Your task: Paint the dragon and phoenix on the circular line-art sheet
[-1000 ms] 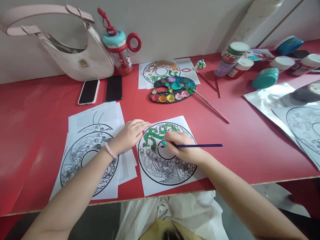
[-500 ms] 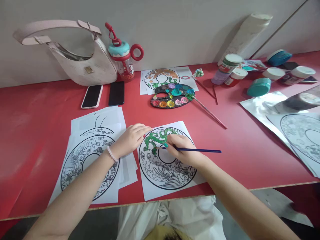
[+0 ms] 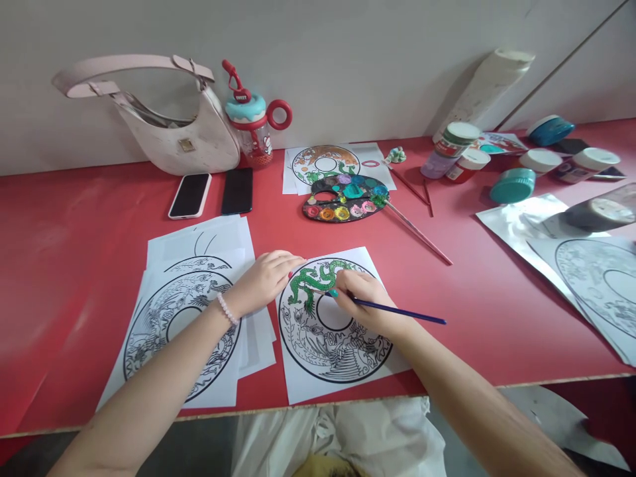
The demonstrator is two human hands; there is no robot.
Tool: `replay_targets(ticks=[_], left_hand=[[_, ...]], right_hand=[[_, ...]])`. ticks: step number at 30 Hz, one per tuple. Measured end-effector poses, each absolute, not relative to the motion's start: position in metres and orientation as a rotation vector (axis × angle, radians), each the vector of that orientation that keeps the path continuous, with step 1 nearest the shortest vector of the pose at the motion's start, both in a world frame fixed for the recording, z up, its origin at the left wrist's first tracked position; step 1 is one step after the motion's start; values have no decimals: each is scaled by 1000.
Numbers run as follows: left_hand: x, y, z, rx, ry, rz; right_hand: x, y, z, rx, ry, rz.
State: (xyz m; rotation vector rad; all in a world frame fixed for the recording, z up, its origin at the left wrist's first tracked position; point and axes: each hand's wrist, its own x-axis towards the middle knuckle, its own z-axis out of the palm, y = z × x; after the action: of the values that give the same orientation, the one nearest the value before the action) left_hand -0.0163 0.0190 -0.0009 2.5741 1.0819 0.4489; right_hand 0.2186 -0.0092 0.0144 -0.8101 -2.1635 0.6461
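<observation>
The sheet (image 3: 335,358) lies on the bench (image 3: 462,351) at the lower centre of the frame. In the right hand (image 3: 365,301), the fingers are closed around the brush (image 3: 405,310), whose long axis runs across the frame, handle end right and slightly lower. Its tip points left to the green dragon (image 3: 301,286), just left of those fingers; whether the bristles touch is too small to tell. The left hand (image 3: 265,278), fingers outstretched and gripping nothing visible, rests at the sheet's upper-left edge.
</observation>
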Motion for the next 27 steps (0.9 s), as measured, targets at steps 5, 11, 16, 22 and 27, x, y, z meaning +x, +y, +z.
replay_targets(ticks=[5, 11, 16, 22, 27], left_hand=[[-17, 19, -2, 2578, 1072, 456], [-17, 19, -2, 2581, 1068, 477], [-16, 19, -1, 2576, 1068, 485], [-17, 19, -3, 2580, 1058, 487], [-18, 19, -4, 2566, 1070, 459]], right_hand=[[218, -8, 14, -816, -2201, 603], [216, -9, 13, -810, -2200, 601], [217, -8, 13, -804, -2179, 634], [218, -9, 14, -825, -2177, 649], [218, -9, 9, -838, -2169, 682]])
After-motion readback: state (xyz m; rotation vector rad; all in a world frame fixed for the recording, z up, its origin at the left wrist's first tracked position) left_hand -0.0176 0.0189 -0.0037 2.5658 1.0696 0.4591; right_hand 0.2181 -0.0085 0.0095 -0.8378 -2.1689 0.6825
